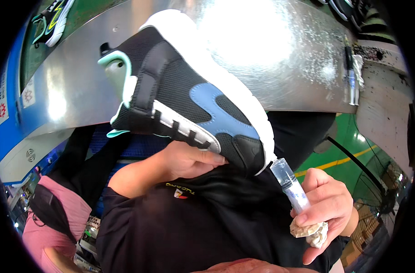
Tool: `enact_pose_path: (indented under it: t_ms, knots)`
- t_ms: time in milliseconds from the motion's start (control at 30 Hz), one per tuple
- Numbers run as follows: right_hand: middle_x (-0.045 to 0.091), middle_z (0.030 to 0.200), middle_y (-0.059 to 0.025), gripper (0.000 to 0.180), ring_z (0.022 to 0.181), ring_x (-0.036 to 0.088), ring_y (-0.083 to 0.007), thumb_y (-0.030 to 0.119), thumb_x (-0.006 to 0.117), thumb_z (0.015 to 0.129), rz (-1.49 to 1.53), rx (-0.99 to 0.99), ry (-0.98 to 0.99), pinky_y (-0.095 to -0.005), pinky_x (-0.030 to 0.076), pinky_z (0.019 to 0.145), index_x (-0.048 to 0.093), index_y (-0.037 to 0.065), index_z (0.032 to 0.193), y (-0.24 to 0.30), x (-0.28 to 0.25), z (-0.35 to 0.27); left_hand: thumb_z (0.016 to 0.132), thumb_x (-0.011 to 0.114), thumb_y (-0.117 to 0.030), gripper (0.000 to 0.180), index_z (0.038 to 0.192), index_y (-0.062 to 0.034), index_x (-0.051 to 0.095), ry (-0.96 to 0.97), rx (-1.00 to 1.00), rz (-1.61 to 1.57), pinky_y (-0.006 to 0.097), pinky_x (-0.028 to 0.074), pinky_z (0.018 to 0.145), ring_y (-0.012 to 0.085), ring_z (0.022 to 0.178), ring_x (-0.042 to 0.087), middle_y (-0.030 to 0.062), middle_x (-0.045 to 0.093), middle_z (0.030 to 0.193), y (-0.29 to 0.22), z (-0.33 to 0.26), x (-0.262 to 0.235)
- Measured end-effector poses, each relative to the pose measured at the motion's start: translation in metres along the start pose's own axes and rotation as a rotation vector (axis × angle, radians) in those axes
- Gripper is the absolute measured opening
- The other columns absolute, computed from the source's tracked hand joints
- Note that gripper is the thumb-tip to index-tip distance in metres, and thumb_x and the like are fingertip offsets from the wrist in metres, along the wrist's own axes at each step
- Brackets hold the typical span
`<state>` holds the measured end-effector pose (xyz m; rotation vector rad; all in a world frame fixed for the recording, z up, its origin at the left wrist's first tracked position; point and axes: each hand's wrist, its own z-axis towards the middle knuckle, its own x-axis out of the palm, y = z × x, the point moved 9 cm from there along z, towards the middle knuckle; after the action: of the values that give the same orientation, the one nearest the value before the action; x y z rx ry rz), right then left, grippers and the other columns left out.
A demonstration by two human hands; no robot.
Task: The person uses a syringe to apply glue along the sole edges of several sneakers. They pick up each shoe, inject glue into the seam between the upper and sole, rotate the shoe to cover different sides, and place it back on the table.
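Note:
A black sneaker (171, 86) with a thick white sole, a blue side patch and mint-green collar lining is held up tilted, its toe pointing down to the right. My left hand (191, 159) grips it at the lacing side, the thumb pressed along the upper near the toe; the other fingers are largely hidden. My right hand (326, 204) is closed around a clear syringe (289, 186) with whitish contents. The syringe's tip meets, or nearly meets, the sole edge at the toe. Under the right fingers is a crumpled off-white wad (310, 231), pinched along with the syringe.
Beyond the shoe lies a shiny metal tabletop (303, 98) with white specks. A black-and-clear pen-like tool (350, 68) rests at its right edge. Another sneaker (52, 22) is at upper left, dark shoes (348, 9) at upper right. A person in pink (57, 209) is at left.

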<state>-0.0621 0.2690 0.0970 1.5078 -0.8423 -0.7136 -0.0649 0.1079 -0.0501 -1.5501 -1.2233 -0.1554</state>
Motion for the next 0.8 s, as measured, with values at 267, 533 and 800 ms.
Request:
enact_pose_path:
  t_ms: [267,533,800]
  knots:
    - [0.068,0.082,-0.0026,0.059,0.053,0.04,-0.0135,0.042,0.085,0.061,-0.178,-0.108,-0.118,-0.0278,0.026,0.053,0.066,0.002,0.101,0.02,-0.01,-0.021,0.086,0.056,0.004,0.034,0.119,0.0025,0.055,0.265,0.103,-0.688,0.039,0.044,0.099,0.026,0.111,0.057,0.0137,0.061,0.116,-0.01,0.056,0.034]
    - [0.068,0.082,-0.0006,0.054,0.051,0.035,-0.0125,0.042,0.083,0.062,-0.422,-0.207,-0.221,-0.0274,0.025,0.051,0.067,0.004,0.097,0.014,-0.003,-0.028,0.09,0.053,0.001,0.032,0.122,-0.004,0.054,0.307,0.131,-0.673,0.039,0.042,0.102,0.0214,0.114,0.055,0.0091,0.059,0.121,-0.018,0.076,0.039]
    - [0.051,0.064,0.0073,0.032,0.047,0.032,-0.0087,0.031,0.079,0.07,-0.817,-0.334,-0.269,-0.0243,0.024,0.049,0.067,0.008,0.089,0.008,0.017,-0.019,0.089,0.057,-0.002,0.025,0.114,-0.0049,0.061,0.215,0.088,-0.699,0.034,0.047,0.096,0.0177,0.107,0.059,0.0069,0.064,0.113,-0.024,0.085,0.041]
